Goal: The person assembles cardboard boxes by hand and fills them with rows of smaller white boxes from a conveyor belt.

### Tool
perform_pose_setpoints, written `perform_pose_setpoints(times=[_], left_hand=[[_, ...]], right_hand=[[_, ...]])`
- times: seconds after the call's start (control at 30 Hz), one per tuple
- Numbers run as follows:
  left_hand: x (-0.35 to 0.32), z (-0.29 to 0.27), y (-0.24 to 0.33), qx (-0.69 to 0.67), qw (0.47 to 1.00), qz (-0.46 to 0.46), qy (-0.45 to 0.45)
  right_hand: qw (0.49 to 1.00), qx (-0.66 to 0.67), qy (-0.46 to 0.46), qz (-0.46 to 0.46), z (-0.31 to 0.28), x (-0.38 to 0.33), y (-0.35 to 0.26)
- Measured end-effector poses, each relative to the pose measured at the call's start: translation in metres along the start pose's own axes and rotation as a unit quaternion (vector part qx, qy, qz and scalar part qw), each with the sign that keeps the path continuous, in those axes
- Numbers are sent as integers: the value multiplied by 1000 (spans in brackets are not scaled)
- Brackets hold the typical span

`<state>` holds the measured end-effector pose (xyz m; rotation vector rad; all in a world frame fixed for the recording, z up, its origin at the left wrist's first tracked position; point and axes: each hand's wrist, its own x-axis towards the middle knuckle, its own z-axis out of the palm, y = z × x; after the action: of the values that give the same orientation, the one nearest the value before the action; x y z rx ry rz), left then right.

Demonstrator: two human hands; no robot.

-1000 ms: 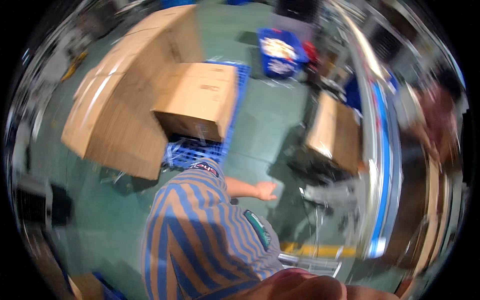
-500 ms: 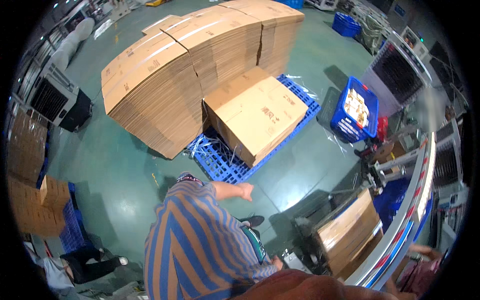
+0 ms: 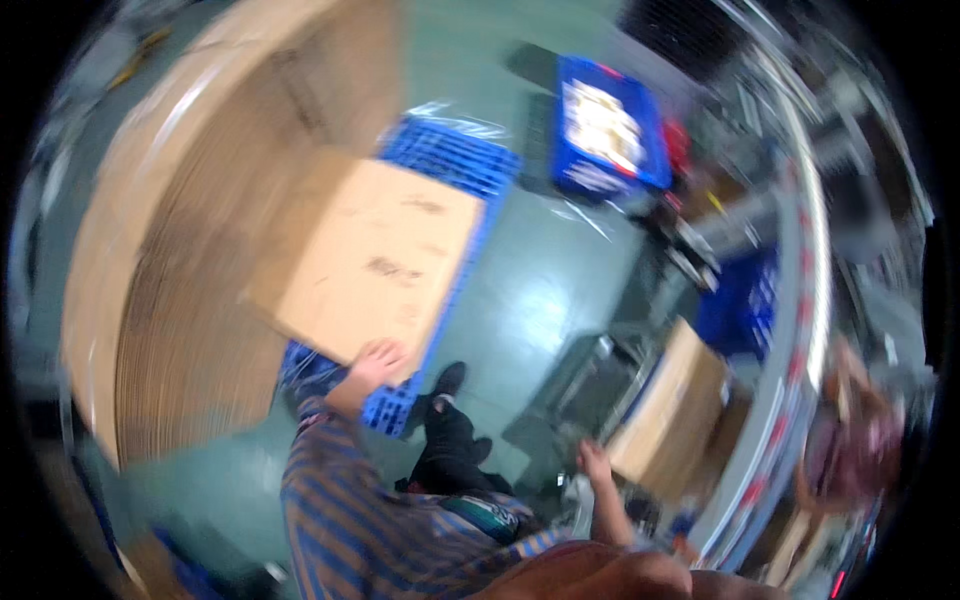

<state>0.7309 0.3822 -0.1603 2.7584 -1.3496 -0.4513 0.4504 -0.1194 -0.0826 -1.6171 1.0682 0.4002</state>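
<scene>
A low stack of flat brown cardboard sheets (image 3: 400, 255) lies on a blue plastic pallet (image 3: 470, 165), with print on its top. My left hand (image 3: 380, 360) rests at the near edge of that stack, its fingers stretched out over the cardboard. Off to the right, my right hand (image 3: 594, 462) hangs beside an open brown carton (image 3: 665, 415); motion blur hides how its fingers are held, and I see nothing in it.
A tall stack of flat cardboard (image 3: 200, 300) rises on the left. Past the pallet stands a blue crate (image 3: 610, 125) of pale items. A conveyor rail (image 3: 790, 300) curves along the right, with another person (image 3: 850, 450) beyond it. Green floor (image 3: 530, 290) lies between.
My view has swung to the right and closer to the pallet. My left hand has come onto the low stack's near edge. My right hand has come into fuller view beside the open carton.
</scene>
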Motion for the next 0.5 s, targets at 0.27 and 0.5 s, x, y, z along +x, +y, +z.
perform_pose_setpoints(times=[0.27, 0.5], left_hand=[[6, 24, -32, 139, 970, 173, -99], [7, -7, -24, -46, 978, 201, 39]], right_hand=[[939, -341, -31, -40, 59, 60, -122], [972, -220, -64, -47, 59, 35, -146]])
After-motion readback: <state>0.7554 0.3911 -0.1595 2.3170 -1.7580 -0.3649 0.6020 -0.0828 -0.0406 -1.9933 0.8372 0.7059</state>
